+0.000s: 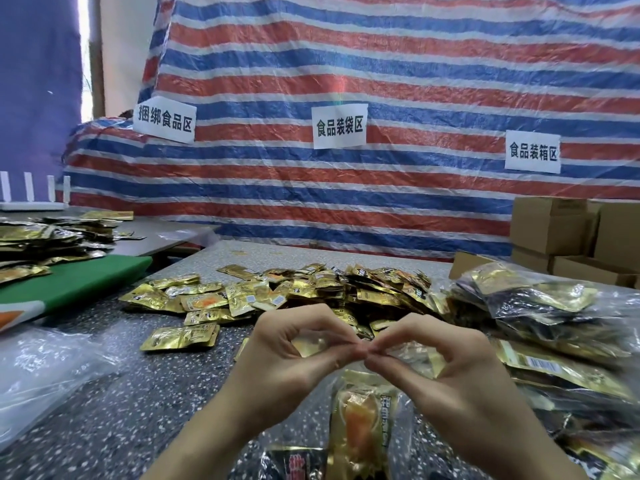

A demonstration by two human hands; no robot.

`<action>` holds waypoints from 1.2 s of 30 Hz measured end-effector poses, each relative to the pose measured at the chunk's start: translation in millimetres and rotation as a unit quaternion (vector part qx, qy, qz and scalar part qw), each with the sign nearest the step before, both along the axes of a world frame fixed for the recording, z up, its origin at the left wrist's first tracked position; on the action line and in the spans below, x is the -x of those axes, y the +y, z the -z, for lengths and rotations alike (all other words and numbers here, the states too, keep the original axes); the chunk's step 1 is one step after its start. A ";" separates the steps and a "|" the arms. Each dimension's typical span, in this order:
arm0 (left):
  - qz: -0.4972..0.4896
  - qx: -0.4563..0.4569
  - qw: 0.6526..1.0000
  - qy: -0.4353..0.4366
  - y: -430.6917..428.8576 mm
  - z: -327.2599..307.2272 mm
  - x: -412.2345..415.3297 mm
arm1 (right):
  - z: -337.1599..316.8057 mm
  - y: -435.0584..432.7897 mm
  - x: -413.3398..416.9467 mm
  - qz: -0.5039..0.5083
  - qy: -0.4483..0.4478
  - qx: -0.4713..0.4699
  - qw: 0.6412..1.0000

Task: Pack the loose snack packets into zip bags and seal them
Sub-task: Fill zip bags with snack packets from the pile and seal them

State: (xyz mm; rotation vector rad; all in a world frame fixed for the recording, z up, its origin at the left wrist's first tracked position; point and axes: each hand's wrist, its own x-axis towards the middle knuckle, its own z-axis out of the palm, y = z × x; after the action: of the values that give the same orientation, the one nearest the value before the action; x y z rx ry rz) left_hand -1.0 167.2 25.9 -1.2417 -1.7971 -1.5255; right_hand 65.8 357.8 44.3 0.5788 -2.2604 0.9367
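Note:
A clear zip bag (pixel 367 420) hangs in front of me with gold snack packets inside it. My left hand (pixel 287 355) and my right hand (pixel 436 362) both pinch its top edge between thumb and fingers, fingertips nearly meeting at the middle. Behind the hands a heap of loose gold snack packets (pixel 311 292) lies on the speckled table (pixel 138 393). A few single packets (pixel 181 337) lie apart at the left of the heap.
Filled zip bags (pixel 540 327) are stacked at the right. Empty clear bags (pixel 45 368) lie at the left, beside a green board (pixel 76 282) with more packets. Cardboard boxes (pixel 568 233) stand at the back right. A striped tarp (pixel 346 81) with paper signs closes the back.

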 end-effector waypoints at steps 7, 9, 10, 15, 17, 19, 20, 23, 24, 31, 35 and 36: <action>0.045 0.017 0.998 -0.051 -0.7 1.3 0.4 | 3.5 7.4 -0.5 0.014 0.037 0.007 0.999; 0.033 0.008 0.999 -0.042 -0.3 3.3 2.1 | 4.0 8.8 -0.1 0.016 0.038 0.027 0.999; 0.029 0.003 0.999 -0.043 0.2 4.2 2.1 | 4.0 8.8 -0.6 0.014 0.036 0.031 0.999; 0.039 -0.070 0.993 -0.081 -0.4 5.3 4.4 | 4.4 19.5 -1.8 0.023 0.008 0.045 0.999; 0.042 -0.081 0.991 -0.094 -3.0 4.2 6.7 | 4.4 24.6 -1.1 0.023 -0.005 0.052 0.998; 0.034 -0.066 0.992 -0.101 -3.0 5.1 8.5 | 4.7 26.4 -0.4 0.026 -0.008 0.053 0.998; 0.035 -0.059 0.991 -0.111 -2.2 5.9 8.6 | 5.4 27.3 0.5 0.025 -0.006 0.057 0.998; 0.030 -0.046 0.990 -0.126 0.4 10.6 9.9 | 7.0 31.9 4.0 0.020 0.002 0.085 0.996; 0.025 -0.045 0.991 -0.123 1.1 11.9 10.1 | 7.9 33.5 5.3 0.018 -0.001 0.098 0.995; -0.003 -0.136 0.981 -0.141 -3.2 14.9 19.3 | 8.6 44.3 8.2 -0.008 -0.077 0.183 0.980; 0.012 -0.144 0.977 -0.158 -7.4 15.7 23.5 | 10.4 44.1 10.3 -0.012 -0.095 0.212 0.973; 0.014 -0.143 0.977 -0.159 -7.8 15.7 23.4 | 11.7 44.1 11.1 -0.009 -0.095 0.215 0.972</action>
State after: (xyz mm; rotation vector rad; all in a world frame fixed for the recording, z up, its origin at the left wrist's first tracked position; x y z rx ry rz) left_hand -24.3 159.4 10.2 -0.9297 -1.6692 -2.0093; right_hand 54.7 401.9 32.6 0.3251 -2.1175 1.4920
